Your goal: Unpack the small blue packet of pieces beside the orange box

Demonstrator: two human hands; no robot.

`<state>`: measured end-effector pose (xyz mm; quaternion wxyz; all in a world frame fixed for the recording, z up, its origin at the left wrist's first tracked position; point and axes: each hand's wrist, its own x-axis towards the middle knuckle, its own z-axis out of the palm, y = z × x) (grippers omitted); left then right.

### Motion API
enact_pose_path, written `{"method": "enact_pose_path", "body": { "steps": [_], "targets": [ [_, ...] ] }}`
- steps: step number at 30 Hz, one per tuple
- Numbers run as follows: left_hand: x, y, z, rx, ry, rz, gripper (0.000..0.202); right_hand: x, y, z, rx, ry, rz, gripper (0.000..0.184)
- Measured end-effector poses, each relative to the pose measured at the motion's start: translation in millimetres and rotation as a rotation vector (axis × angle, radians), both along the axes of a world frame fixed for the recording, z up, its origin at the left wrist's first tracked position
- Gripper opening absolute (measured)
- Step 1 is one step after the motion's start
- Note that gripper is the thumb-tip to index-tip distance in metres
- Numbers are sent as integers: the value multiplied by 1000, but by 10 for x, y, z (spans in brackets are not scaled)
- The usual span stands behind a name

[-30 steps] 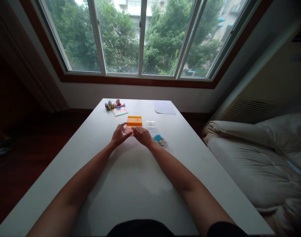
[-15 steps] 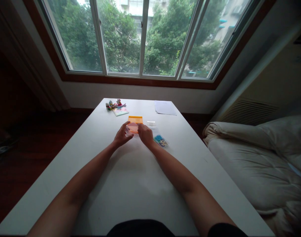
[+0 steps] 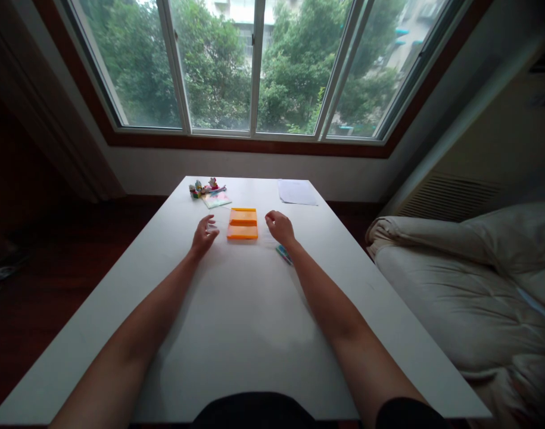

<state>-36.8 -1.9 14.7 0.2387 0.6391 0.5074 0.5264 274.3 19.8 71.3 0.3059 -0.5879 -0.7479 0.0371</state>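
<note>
Now my left grip [image 3: 204, 236] holds clear plastic [image 3: 212, 228], my right grip [image 3: 281, 225] sits curled, contents unclear; orange case [image 3: 242, 231] between, well inside the worktop [image 3: 236, 310] edges.

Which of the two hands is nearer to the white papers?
The right hand; the left hand is farther, on the other side of the orange case.

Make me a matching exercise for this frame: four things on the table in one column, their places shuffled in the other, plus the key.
Things
1. Orange case
2. Toy figures
3. Paper sheets
4. Blue-patterned item

Places
A. Near the far right corner of the table
B. Partly hidden by the right forearm
C. Between the left hand and the right hand
D. Near the table's far left corner

Pairs: 1-C, 2-D, 3-A, 4-B
</note>
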Motion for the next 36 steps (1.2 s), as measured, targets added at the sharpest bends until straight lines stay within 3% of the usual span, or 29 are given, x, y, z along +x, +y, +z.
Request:
{"method": "enact_pose_path", "body": {
  "steps": [4,10,16,19,25,29,33,36],
  "targets": [
    [-275,186,-136,-141,79,219,63,314,60,-43,-147,-218,-1,22],
    [-386,261,-221,-177,366,214,61,479,95,-118,-304,-283,182,41],
    [-393,281,-247,-104,455,294,45,400,33,-83,-362,-304,176,62],
    [-363,246,-231,-52,481,340,38,434,32,-62,-387,-351,134,59],
    [-246,105,-135,26,460,466,27,628,84,-4,-429,-451,25,35],
    [-90,6,-52,107,496,430,25,549,97,9,-344,-385,-79,24],
    [86,-93,19,178,550,309,25,298,110,-114,-138,-312,-40,44],
    [193,-152,40,216,593,173,24,166,131,-272,-147,-355,-2,52]
  ]
}}
